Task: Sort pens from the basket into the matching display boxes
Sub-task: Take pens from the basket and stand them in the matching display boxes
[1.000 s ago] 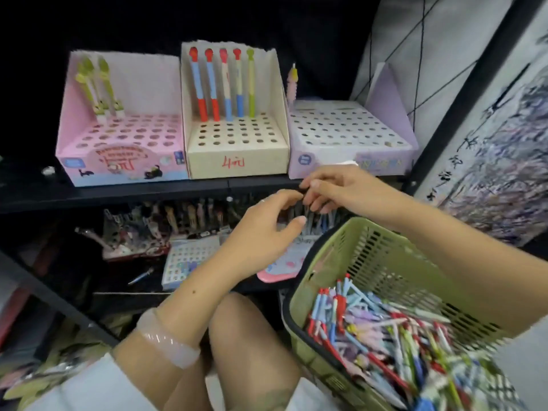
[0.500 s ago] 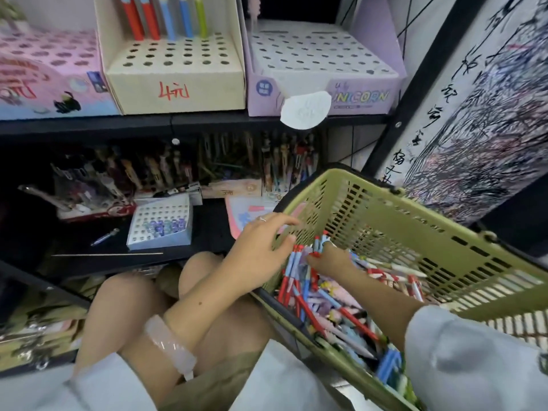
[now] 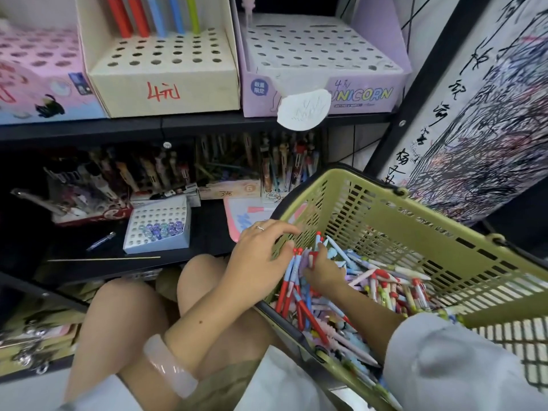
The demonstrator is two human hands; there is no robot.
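Shelves behind, left hand [image 3: 258, 256] resting on basket [image 3: 385, 209], right hand [image 3: 321, 269] gripping pens [image 3: 310, 256]

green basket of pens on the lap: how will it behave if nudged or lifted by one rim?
The green basket already sits tilted across the knees, so a nudge may tip it. Its thin slotted walls would probably flex under a one-sided lift. The loose pens piled inside would likely slide toward the low corner, shifting the weight.

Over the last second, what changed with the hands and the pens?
Both hands dropped from the shelf edge to the basket. The right hand went into the pen pile and now grips a bunch of red and blue pens; the left hand rests on the basket's near rim. The display boxes and their standing pens are unchanged.
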